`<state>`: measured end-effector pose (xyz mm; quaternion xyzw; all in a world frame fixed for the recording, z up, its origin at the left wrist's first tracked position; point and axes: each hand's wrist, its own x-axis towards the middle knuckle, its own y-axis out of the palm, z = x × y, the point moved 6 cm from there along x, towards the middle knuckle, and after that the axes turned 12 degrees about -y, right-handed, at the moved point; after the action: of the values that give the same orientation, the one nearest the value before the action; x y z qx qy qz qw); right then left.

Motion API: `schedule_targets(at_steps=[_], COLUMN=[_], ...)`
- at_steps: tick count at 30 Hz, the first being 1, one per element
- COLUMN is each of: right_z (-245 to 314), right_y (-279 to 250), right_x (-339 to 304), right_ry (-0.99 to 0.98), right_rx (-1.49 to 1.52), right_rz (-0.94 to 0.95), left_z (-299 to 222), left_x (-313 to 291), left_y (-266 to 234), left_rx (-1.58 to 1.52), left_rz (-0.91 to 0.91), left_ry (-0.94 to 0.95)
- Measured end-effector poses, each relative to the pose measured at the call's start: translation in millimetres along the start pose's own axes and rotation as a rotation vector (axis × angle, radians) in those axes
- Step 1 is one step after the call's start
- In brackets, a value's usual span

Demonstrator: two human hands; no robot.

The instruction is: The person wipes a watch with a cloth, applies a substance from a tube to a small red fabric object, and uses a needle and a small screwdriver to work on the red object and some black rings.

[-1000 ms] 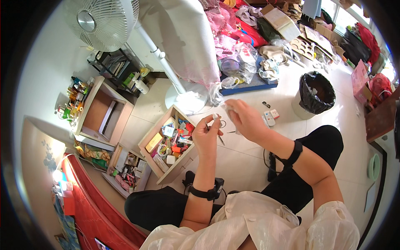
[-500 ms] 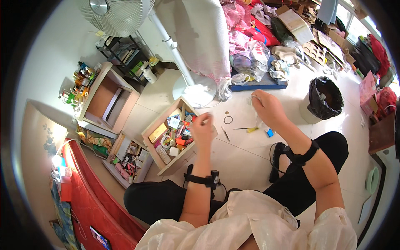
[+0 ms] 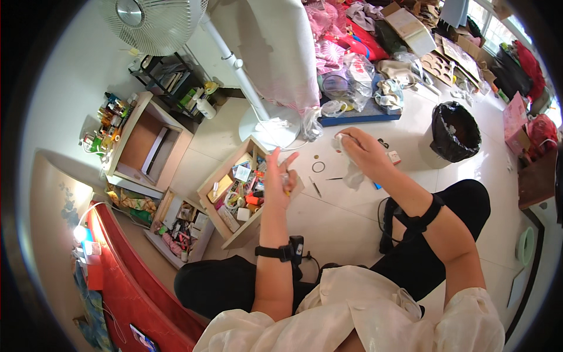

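On the white tiled floor [image 3: 346, 223], a person sits cross-legged beside a shallow wooden drawer [image 3: 231, 193] crammed with small odds and ends: cards, little boxes, red and orange bits, a coil of wire. The left hand [image 3: 278, 180] is raised just over the drawer's near corner, fingers half spread, thumb and forefinger pinched on something small and yellowish that is too tiny to make out. The right hand [image 3: 362, 151] is closed around a crumpled white cloth [image 3: 353, 173], which hangs down from the fist toward the floor. Near it on the tiles lie a small ring [image 3: 318, 167] and a thin dark stick [image 3: 315, 187]. Further right stands a bin lined with a black bag [image 3: 455, 130], white scraps showing inside. To the left, a second, emptier drawer [image 3: 149, 144] rests by a low tray [image 3: 179, 232] filled with clutter.
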<state>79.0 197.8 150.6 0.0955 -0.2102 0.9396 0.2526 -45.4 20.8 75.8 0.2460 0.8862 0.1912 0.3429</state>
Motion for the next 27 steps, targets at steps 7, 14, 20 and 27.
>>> schedule_targets(at_steps=[7,14,20,27], right_z=[11,23,26,25], right_y=[30,14,-3,-4], right_x=[-9,-6,0,2], right_ry=[0.066,-0.053,-0.038,0.011], right_rx=[0.18,0.0,0.018,0.005], right_rz=[0.175,0.101,0.035,0.098], left_z=[14,23,27,29], left_x=[-45,-56,-56,-55], left_y=[73,87,92,93], left_rx=[0.332,0.396,0.606,0.616], left_rz=[0.316,0.35,0.335,0.298], left_ry=[0.112,0.147,0.057,0.099])
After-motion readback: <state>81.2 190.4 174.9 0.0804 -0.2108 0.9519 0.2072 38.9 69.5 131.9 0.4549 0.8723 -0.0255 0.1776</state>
